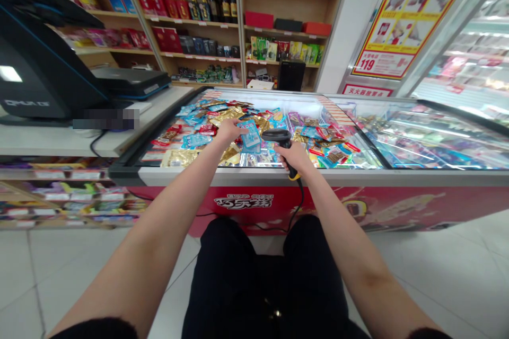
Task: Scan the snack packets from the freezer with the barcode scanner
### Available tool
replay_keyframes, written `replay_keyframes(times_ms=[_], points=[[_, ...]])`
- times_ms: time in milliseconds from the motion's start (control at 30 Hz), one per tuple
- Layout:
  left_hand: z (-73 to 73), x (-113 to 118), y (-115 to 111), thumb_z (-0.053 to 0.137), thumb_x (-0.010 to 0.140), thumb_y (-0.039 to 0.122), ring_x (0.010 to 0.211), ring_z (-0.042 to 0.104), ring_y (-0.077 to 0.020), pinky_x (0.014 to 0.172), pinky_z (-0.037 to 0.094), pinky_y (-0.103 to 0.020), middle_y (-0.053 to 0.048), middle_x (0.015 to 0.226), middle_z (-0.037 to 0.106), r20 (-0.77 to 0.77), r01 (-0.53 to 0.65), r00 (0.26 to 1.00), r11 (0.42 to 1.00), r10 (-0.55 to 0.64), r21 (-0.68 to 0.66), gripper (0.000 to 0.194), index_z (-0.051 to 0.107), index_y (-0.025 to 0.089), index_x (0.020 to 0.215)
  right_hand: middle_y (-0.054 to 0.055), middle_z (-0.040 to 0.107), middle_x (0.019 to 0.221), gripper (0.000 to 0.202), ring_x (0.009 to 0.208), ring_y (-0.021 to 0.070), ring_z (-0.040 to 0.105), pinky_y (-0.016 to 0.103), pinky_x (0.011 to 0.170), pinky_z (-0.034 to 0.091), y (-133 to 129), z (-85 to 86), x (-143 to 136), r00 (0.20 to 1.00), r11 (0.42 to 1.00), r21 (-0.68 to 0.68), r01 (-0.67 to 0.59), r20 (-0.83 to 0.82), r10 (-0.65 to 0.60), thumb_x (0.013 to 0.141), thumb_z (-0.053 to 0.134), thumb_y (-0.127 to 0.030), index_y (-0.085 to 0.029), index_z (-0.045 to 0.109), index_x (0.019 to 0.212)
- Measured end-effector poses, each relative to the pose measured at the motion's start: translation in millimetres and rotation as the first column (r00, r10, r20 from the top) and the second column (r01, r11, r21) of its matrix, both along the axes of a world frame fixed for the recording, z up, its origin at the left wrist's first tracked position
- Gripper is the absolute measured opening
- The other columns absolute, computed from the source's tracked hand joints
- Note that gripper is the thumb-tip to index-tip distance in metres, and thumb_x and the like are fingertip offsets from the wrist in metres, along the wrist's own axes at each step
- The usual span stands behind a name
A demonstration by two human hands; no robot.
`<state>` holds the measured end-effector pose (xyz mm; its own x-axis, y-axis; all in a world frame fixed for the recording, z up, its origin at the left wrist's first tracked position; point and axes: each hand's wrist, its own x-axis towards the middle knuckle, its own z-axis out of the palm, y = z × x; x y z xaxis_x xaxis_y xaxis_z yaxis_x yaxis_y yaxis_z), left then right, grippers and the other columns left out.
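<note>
My left hand [230, 131] is closed on the upper left edge of a light-blue snack packet [250, 136], held over the glass top of a chest freezer [338, 177]. In my right hand [295, 156] is a black barcode scanner [277, 136] with a yellow trim at its grip end, my fingers wrapped round the handle. The scanner's head is just right of the packet. Around and behind my left hand lies a heap of gold, blue and red snack packets [196, 140]. To the right of the scanner is another pile of packets [328, 143].
A black checkout machine [43, 63] stands on the white counter [51, 140] at left. The scanner's cable [299, 204] hangs down the freezer's red front. Shelves [199, 21] with boxes and bottles rise behind. A poster [413, 16] is at upper right.
</note>
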<state>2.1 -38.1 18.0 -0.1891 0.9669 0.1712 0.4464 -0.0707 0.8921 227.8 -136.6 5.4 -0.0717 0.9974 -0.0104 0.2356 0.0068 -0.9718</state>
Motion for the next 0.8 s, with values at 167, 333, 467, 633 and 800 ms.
replay_keyframes(times_ms=[167,333,467,633,800], points=[[1.6,-4,-1,0.087,0.051,0.035,0.058,0.053,-0.0143,0.058,0.043,-0.026,0.004,0.054,0.054,0.011,-0.007,1.000,1.000,0.007,-0.015,0.035,0.068,0.017,0.074,-0.006,0.053,0.049,0.019,0.036,0.0099,0.046,0.022,0.034,0.039,-3,3.5,-3,1.000,1.000,-0.010,-0.003,0.025,0.003,0.086,0.069,-0.024,-0.021,0.051,0.079],[5.1,-4,0,0.085,0.050,0.033,0.060,0.053,-0.0141,0.060,0.043,-0.026,0.004,0.058,0.056,0.054,-0.009,0.998,1.000,0.009,-0.007,0.038,0.068,0.015,0.079,-0.005,0.052,0.049,0.018,0.037,0.0100,0.046,0.021,0.034,0.039,-6,7.6,-4,0.999,1.000,0.004,-0.007,0.039,0.007,0.086,0.067,-0.023,-0.020,0.051,0.078],[4.9,-4,6,0.083,0.051,0.031,0.064,0.056,-0.0156,0.063,0.045,-0.027,0.003,0.063,0.059,0.031,-0.025,0.999,1.000,0.025,0.010,0.039,0.071,0.014,0.084,-0.005,0.052,0.049,0.021,0.037,0.0099,0.046,0.021,0.034,0.040,-6,7.6,-2,0.999,1.000,0.008,-0.014,0.044,0.014,0.086,0.069,-0.026,-0.021,0.051,0.077],[1.2,-6,13,0.084,0.049,0.032,0.066,0.057,-0.0165,0.064,0.046,-0.027,0.002,0.067,0.062,0.011,-0.022,1.000,1.000,0.021,0.022,0.042,0.073,0.015,0.086,-0.005,0.052,0.049,0.020,0.037,0.0104,0.046,0.022,0.034,0.040,-5,7.9,0,0.999,1.000,0.006,-0.014,0.052,0.014,0.085,0.068,-0.026,-0.021,0.050,0.076],[0.4,-5,16,0.085,0.052,0.033,0.066,0.057,-0.0164,0.063,0.046,-0.026,0.003,0.063,0.059,-0.028,-0.030,0.999,0.999,0.030,0.030,0.042,0.074,0.015,0.088,-0.004,0.053,0.049,0.022,0.036,0.0104,0.046,0.022,0.034,0.040,-5,8.8,1,0.999,1.000,0.006,-0.014,0.047,0.013,0.084,0.069,-0.026,-0.021,0.051,0.074]])
